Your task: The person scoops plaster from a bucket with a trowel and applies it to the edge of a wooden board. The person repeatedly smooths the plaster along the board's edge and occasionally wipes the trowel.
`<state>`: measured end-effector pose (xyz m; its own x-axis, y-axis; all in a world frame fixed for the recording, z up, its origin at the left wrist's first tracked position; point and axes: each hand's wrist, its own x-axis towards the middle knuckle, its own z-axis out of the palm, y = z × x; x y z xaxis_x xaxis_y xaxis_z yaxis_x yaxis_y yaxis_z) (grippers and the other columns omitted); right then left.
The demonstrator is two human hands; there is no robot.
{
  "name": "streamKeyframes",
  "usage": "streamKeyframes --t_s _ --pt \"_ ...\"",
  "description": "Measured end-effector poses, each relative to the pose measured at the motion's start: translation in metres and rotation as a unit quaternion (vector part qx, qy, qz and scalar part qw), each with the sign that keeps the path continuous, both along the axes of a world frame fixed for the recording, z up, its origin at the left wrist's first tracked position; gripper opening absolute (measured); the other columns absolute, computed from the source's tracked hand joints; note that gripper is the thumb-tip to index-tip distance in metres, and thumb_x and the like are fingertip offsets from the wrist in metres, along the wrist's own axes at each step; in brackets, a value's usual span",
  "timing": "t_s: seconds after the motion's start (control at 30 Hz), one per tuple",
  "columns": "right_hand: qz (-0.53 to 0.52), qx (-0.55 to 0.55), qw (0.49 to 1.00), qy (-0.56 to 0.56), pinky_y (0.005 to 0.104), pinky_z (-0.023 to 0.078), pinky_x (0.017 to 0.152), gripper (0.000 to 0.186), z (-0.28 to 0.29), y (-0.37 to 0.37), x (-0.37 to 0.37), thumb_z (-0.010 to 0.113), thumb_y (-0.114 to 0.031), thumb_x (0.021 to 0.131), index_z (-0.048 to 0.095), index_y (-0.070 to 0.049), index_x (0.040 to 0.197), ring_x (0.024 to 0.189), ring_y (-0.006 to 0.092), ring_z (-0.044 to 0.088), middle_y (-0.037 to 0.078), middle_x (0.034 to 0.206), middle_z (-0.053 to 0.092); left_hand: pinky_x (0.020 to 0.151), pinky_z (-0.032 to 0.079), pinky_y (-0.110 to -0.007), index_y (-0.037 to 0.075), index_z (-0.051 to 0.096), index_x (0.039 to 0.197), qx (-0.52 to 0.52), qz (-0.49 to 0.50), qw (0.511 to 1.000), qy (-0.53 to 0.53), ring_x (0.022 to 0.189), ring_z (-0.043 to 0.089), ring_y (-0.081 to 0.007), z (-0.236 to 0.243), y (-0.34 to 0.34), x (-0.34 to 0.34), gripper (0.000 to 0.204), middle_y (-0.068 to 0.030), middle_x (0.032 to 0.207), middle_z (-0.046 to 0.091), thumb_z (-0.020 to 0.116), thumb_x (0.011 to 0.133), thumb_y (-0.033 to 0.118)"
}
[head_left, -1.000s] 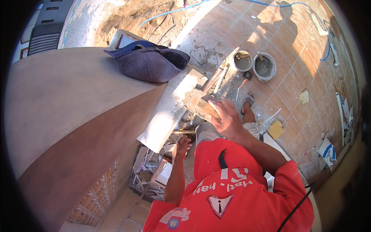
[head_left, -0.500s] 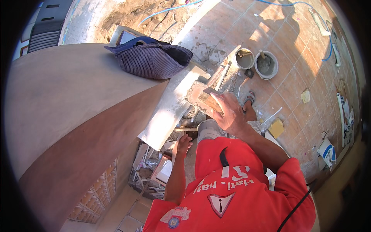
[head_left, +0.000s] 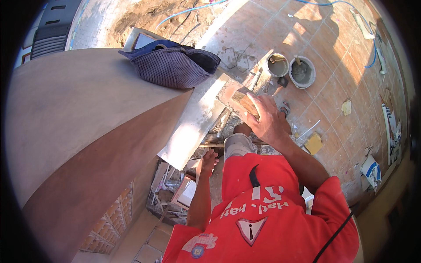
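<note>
My right hand is closed on a wooden float-like block, over a mortar-smeared strip that lies beside a long pale slab. Lower down, my left hand has curled fingers near the slab's lower end and a horizontal wooden stick; whatever it holds cannot be made out. Above the slab, a dark mesh bag rests on the curved plastered ledge.
Two buckets of grey mix stand on the tiled floor at upper right. Debris lies below the slab. A blue hose, white pipes and yellow scraps lie around. Dug sand is at the top.
My right hand has moved upward, away from my body, together with the wooden block. My left hand stays about where it was, shifting only slightly.
</note>
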<state>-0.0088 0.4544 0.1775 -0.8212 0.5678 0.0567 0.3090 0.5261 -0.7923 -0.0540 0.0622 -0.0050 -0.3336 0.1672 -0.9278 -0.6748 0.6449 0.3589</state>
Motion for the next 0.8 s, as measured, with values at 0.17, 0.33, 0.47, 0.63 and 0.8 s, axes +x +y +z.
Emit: streamKeyframes --t_s 0.17,0.33,0.47,0.63,0.8 --pt "0.075 0.011 0.997 -0.016 0.0462 0.045 0.087 0.054 -0.009 -0.028 0.005 0.071 -0.012 0.077 0.052 0.0 0.126 0.1 0.036 0.054 0.018 0.105 0.055 0.063 0.05 -0.029 0.003 0.044 0.137 0.0 -0.003 1.0 -0.006 0.074 0.065 -0.0162 -0.003 0.0 0.001 0.05 -0.0108 0.107 0.063 0.056 0.095 0.026" --pt "0.031 0.018 0.999 0.016 0.0446 0.045 0.085 0.055 -0.004 -0.021 0.007 0.07 -0.009 0.076 0.051 0.0 0.126 0.098 0.0364 0.053 0.019 0.105 0.054 0.063 0.049 -0.028 0.003 0.044 0.137 0.01 0.015 1.0 -0.011 0.074 0.065 -0.0163 0.004 0.007 -0.002 0.05 -0.0104 0.105 0.064 0.057 0.095 0.026" --pt "0.001 0.03 1.0 -0.007 0.0444 0.045 0.082 0.053 -0.007 -0.014 0.002 0.07 -0.006 0.075 0.051 0.001 0.124 0.097 0.0364 0.053 0.018 0.101 0.054 0.062 0.049 -0.027 0.002 0.044 0.136 0.014 0.012 1.0 0.0 0.073 0.065 -0.0162 -0.003 -0.003 -0.002 0.049 -0.01 0.104 0.063 0.058 0.094 0.023" --pt "0.118 -0.037 0.992 0.018 0.0465 0.044 0.086 0.055 -0.012 -0.07 0.006 0.07 -0.007 0.074 0.051 0.002 0.125 0.097 0.0378 0.052 0.02 0.103 0.054 0.061 0.049 -0.028 0.002 0.045 0.136 0.024 0.005 1.0 -0.004 0.072 0.064 -0.0163 -0.01 -0.004 -0.001 0.048 -0.0101 0.101 0.064 0.057 0.095 0.022" --pt "-0.001 0.038 0.999 0.007 0.0453 0.044 0.084 0.056 -0.006 -0.036 0.005 0.071 -0.011 0.073 0.052 -0.001 0.124 0.096 0.0358 0.054 0.018 0.101 0.055 0.061 0.049 -0.028 0.002 0.048 0.131 0.02 0.008 1.0 0.014 0.072 0.064 -0.0163 -0.006 -0.005 -0.008 0.043 -0.0106 0.101 0.065 0.057 0.095 0.023"
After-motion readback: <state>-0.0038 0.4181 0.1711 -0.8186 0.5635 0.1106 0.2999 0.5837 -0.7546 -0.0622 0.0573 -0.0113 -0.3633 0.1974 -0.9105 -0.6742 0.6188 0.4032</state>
